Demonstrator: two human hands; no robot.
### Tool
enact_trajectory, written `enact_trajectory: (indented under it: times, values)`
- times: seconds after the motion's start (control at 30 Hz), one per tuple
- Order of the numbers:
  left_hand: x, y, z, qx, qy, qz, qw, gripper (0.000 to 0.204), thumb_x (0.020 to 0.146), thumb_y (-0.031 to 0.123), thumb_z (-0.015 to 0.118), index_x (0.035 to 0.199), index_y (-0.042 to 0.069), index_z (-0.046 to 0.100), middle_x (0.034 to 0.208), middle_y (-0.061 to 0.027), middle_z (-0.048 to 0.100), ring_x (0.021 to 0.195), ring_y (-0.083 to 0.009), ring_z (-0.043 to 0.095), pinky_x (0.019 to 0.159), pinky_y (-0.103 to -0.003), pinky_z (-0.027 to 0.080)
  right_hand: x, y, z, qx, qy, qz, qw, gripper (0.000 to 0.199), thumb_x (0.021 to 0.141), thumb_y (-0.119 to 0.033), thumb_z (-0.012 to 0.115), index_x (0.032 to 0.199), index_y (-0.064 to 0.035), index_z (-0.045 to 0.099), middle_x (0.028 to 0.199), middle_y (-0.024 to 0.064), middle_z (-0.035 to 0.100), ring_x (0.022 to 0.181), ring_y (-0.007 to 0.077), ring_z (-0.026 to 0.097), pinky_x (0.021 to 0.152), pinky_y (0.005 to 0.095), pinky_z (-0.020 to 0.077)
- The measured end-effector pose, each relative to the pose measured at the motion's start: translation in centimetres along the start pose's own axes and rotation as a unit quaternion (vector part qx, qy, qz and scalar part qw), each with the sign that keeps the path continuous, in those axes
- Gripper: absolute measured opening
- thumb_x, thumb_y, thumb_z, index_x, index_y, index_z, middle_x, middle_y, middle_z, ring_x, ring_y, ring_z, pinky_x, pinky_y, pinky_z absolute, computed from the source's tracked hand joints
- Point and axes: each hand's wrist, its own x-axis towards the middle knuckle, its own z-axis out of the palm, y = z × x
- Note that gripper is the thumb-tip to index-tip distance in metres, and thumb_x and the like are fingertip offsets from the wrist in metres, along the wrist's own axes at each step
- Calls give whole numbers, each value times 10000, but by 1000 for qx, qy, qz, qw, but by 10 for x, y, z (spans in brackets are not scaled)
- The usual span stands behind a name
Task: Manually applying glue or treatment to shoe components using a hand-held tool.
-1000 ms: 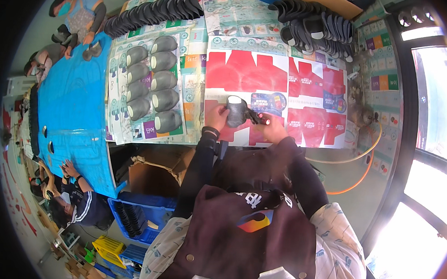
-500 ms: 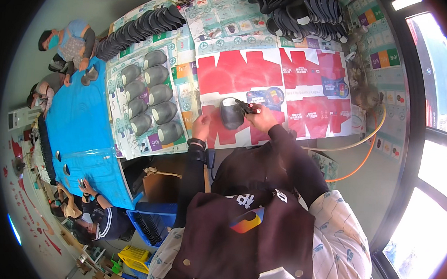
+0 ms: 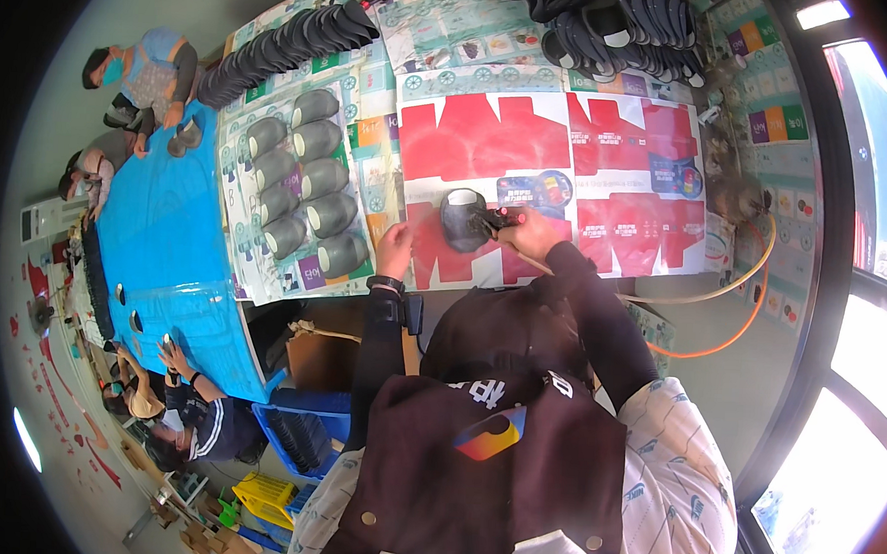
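My right hand (image 3: 532,235) is closed around a black spray gun (image 3: 495,221), whose tip is at the right side of a dark grey, rounded slipper-toe-shaped piece (image 3: 462,228) with a pale opening at its far end. That piece rests on a sheet printed with red carton shapes (image 3: 484,140). To its left, apart from it, my left hand (image 3: 395,250) hovers or rests by the sheet's left edge. Its fingers are loosely curled, and nothing shows in them. A black band circles that wrist.
Two rows of similar grey pieces (image 3: 319,178) stand to the left. Dark curved pieces lie stacked at the far left (image 3: 290,52) and far right (image 3: 622,32). A yellowish hose (image 3: 751,266) loops at the right. Other people (image 3: 145,76) work around a blue-covered table (image 3: 163,235).
The spray gun has shifted slightly nearer me along the grey piece's right side. My left hand has hardly moved. The whole view has shifted a little.
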Motion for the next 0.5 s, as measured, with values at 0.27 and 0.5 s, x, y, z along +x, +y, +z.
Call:
enact_trajectory:
  times: [0.27, 0.5]
  values:
    - [4, 1, 3, 5, 10, -1, 1000, 299, 1042, 260, 584, 1243, 43, 623, 1061, -49, 715, 869, -141, 693, 739, -280, 553, 7, -4, -1, 49, 11, 30, 998, 338, 798, -256, 680, 1045, -27, 695, 870, 188, 712, 833, 314, 673, 786, 412, 504]
    - [7, 1, 9, -4, 26, -5, 1000, 267, 1030, 234, 594, 1182, 19, 642, 1011, -63, 736, 830, -140, 708, 708, -274, 545, 4, 6, 0, -129, 0, -36, 991, 275, 836, -247, 675, 1005, -34, 707, 789, 115, 677, 746, 212, 630, 700, 366, 478]
